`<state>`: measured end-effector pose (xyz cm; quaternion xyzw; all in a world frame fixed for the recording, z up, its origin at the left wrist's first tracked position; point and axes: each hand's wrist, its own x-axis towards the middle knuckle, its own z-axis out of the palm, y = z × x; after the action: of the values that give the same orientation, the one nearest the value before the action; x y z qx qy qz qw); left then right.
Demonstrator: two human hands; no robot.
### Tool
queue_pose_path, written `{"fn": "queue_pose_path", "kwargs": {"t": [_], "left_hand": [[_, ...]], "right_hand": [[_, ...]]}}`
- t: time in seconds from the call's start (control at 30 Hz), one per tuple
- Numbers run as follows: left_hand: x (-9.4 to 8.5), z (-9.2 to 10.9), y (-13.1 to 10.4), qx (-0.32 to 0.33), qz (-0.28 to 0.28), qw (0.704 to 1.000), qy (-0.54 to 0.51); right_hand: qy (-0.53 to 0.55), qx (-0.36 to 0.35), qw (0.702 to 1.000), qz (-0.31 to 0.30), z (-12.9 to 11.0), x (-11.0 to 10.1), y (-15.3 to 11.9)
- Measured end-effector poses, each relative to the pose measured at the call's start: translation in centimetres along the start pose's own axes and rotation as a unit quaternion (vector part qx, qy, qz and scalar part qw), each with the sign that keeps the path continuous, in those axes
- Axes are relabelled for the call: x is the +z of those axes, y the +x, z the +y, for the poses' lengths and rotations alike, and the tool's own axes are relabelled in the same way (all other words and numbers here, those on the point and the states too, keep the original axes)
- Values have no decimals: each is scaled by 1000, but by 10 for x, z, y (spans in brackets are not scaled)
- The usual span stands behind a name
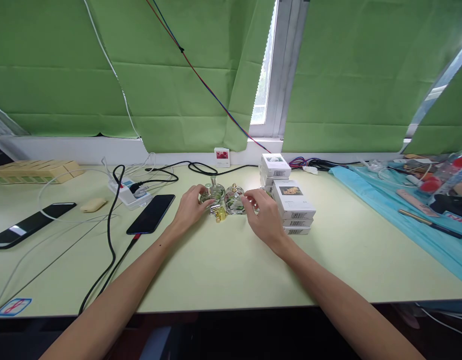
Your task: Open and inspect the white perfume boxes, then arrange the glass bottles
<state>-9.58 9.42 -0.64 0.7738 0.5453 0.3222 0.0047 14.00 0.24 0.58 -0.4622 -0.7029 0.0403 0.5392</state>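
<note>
Several small clear glass bottles with green bits inside stand close together at the middle of the table. My left hand (189, 207) curls its fingers and thumb around the leftmost glass bottle (213, 190). Beside it is a round glass bottle (234, 200) with a gold-coloured top. A small yellow bottle (220, 214) sits in front of these. My right hand (265, 215) is bent around another glass bottle (256, 205), mostly hidden by the fingers, and its fingertips come close to the round one. Right of this hand is a stack of white boxes (294, 200) with printed pictures.
A second white box stack (275, 167) stands behind. Left lie a black phone (151, 214) on a cable, a power strip (129, 194), another dark phone (32, 225) and yellow boxes (36, 171). A blue sheet (399, 210) with assorted items covers the right side.
</note>
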Motion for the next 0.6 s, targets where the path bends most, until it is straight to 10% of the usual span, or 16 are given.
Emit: {"fn": "queue_pose_path", "kwargs": {"t": [0.6], "left_hand": [[3,5,-4,-16,-6,998,-52]], "right_hand": [[-5,11,1000,-12,0,1,0]]}}
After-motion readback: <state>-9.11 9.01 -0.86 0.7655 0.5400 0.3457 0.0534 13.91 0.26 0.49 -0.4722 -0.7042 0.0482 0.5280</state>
